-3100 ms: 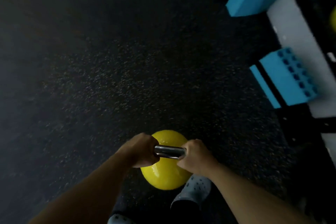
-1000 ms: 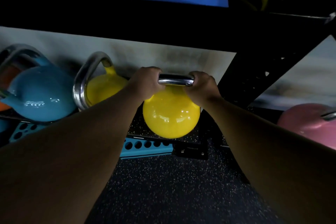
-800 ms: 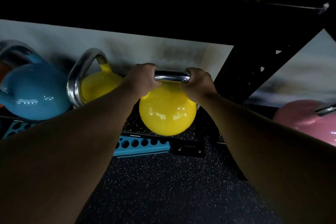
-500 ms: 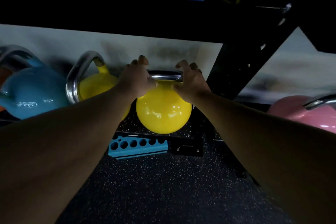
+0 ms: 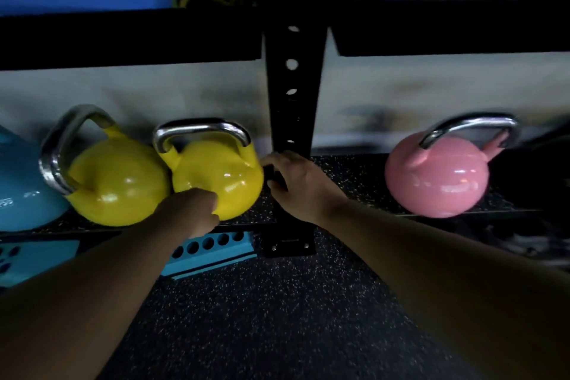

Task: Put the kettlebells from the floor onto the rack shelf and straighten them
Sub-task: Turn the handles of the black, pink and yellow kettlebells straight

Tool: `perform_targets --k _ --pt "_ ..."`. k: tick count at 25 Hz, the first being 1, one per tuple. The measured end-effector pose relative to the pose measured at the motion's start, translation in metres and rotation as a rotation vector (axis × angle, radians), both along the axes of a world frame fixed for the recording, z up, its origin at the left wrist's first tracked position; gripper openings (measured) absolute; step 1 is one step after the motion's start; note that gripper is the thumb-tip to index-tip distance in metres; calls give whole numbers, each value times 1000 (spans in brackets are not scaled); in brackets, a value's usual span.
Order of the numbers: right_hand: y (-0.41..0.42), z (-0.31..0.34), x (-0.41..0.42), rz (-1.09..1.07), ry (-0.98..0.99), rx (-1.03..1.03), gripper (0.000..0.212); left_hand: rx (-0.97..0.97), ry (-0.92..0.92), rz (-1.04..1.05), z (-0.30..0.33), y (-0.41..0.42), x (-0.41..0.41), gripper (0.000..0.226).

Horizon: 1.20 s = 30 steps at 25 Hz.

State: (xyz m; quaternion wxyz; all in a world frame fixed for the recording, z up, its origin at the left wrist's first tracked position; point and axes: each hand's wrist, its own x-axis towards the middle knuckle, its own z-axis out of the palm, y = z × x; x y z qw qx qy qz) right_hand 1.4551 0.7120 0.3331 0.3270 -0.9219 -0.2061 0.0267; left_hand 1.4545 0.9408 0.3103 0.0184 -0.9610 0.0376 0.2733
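A yellow kettlebell (image 5: 220,171) with a steel handle stands upright on the low rack shelf (image 5: 348,171), touching a second yellow kettlebell (image 5: 114,185) on its left. My left hand (image 5: 192,210) rests against the lower front of the right-hand yellow ball, gripping nothing. My right hand (image 5: 297,183) is just right of that ball, fingers spread, in front of the black rack upright (image 5: 291,86). A light blue kettlebell (image 5: 21,194) sits at the far left of the shelf. A pink kettlebell (image 5: 438,177) sits in the bay to the right.
A black upper shelf beam (image 5: 129,37) runs low over the kettlebells' handles. Blue perforated blocks (image 5: 212,248) lie under the shelf's front edge. Speckled black rubber floor (image 5: 277,318) stretches below my arms. Dark clutter fills the far right.
Both hands carried the yellow kettlebell from the floor onto the shelf, let go of its handle and dropped to either side of its body. My view has shifted right.
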Motion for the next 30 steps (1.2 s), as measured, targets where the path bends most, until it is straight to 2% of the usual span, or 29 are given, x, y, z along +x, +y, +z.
perform_targets --k 4,9,17,21,24,27,30 --pt "-102 6 -28 -86 -1 -72 29 -28 -126 -237 10 -99 -15 24" --pt "-258 21 -70 -234 2 -210 31 -136 -223 -335 32 -247 -20 17" --pt "-489 59 -130 -469 2 -300 28 -186 -312 -560 70 -478 -55 32" --pt "-566 61 -120 -561 -56 -327 24 -275 -404 -548 83 -564 -40 29" --pt "-612 58 -93 -603 -92 -397 22 -370 -415 -491 78 -616 -13 37" --pt "-654 56 -54 -644 -87 -441 39 -453 -364 -408 67 -668 23 54" --pt "-685 51 -16 -659 -10 -471 55 -589 -316 -178 55 -712 49 65"
